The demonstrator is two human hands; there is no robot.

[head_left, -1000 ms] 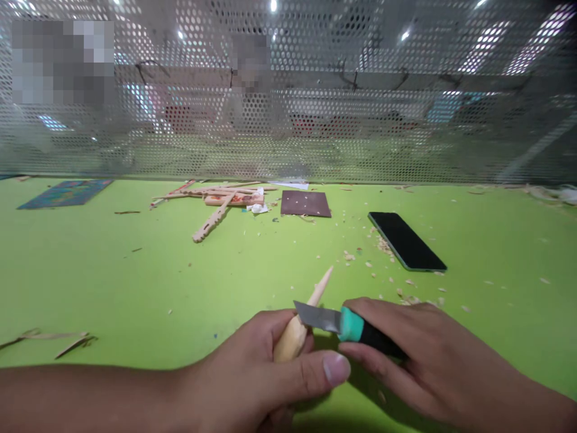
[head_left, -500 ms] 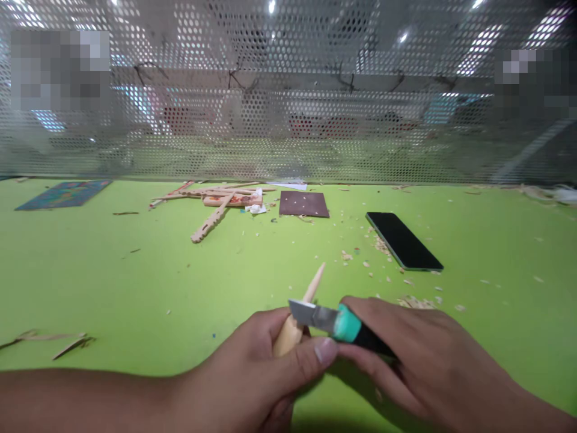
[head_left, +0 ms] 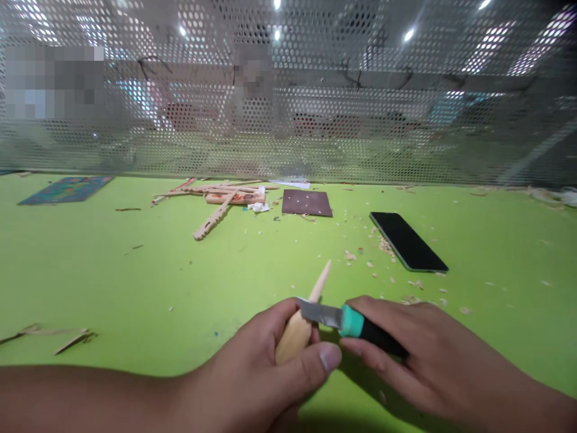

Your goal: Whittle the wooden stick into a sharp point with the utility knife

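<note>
My left hand (head_left: pixel 274 367) is closed round a pale piece of wood (head_left: pixel 294 338), thick at the lower end and narrowing to a pointed tip that slants up and away. In my right hand (head_left: pixel 419 343) is a carving knife (head_left: pixel 376 334) with a black and green handle. Its short metal blade points left and lies across the wood where the thick part meets the thin one. My left thumb is stretched out below the blade, near the right fingers. The lower end of the wood is hidden in my left palm.
A phone (head_left: pixel 408 242) lies on the green table (head_left: pixel 135 282) at right, among wood shavings. Farther back are a brown square sheet (head_left: pixel 307 203), several carved wooden sticks (head_left: pixel 214 219) and a patterned sheet (head_left: pixel 67 190). A perforated metal screen (head_left: pixel 288 132) rises behind them.
The blade has turned slightly on the wood, and more of the thick part shows. A gap has opened between my left thumb and right hand. The whole view has shifted a little.
</note>
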